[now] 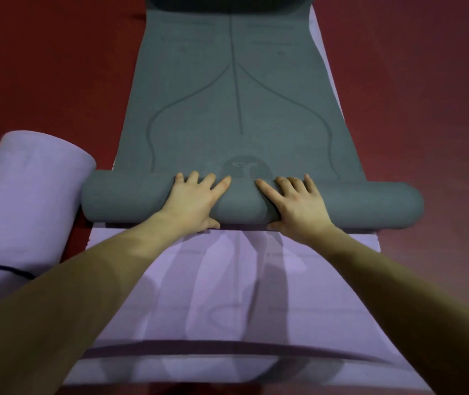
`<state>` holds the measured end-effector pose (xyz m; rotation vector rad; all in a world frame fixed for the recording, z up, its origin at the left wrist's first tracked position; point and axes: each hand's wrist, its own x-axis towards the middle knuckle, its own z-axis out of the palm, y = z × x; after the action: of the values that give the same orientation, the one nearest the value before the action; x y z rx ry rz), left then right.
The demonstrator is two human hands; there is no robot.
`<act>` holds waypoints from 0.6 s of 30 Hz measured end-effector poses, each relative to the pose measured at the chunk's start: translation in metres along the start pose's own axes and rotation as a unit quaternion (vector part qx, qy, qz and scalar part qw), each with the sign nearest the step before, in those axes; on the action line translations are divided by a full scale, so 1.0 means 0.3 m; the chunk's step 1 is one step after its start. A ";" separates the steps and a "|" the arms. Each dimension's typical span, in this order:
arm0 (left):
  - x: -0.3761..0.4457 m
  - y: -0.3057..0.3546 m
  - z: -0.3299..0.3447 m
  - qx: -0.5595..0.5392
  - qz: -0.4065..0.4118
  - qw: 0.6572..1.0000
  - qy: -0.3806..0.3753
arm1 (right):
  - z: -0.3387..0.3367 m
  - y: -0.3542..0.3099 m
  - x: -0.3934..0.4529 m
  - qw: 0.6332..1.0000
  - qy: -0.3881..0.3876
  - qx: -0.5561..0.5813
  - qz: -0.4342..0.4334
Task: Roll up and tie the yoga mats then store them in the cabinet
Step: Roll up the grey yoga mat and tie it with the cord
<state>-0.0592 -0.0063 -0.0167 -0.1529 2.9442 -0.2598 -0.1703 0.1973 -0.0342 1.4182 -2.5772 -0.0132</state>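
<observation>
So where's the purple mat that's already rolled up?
In the head view, the rolled purple mat lies on the red floor at the left, beside the left end of the grey mat, tied with a dark cord.

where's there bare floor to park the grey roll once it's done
Bare red floor runs along the right of the grey mat, and a wide patch lies to its upper left. The near left is crowded: the rolled purple mat sits close by the end of the grey roll.

The single head camera looks forward and down, close over a floor (56,67).
</observation>
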 end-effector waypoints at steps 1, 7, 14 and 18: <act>-0.026 0.016 0.006 -0.002 0.001 1.000 0.001 | -0.002 -0.007 -0.028 1.000 0.000 0.002 -0.002; -0.146 0.080 0.016 -0.012 0.006 1.000 -0.001 | -0.038 -0.044 -0.159 0.999 -0.005 0.033 -0.008; -0.274 0.131 0.003 -0.040 0.042 0.998 -0.010 | -0.087 -0.082 -0.299 0.997 -0.023 0.075 -0.027; -0.283 0.143 0.005 -0.044 0.048 0.997 -0.029 | -0.084 -0.090 -0.324 0.995 -0.043 0.088 -0.023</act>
<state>0.0204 0.0456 -0.0116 -0.0289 2.8963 -0.1112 -0.0927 0.2661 -0.0289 1.5712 -2.6718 0.1540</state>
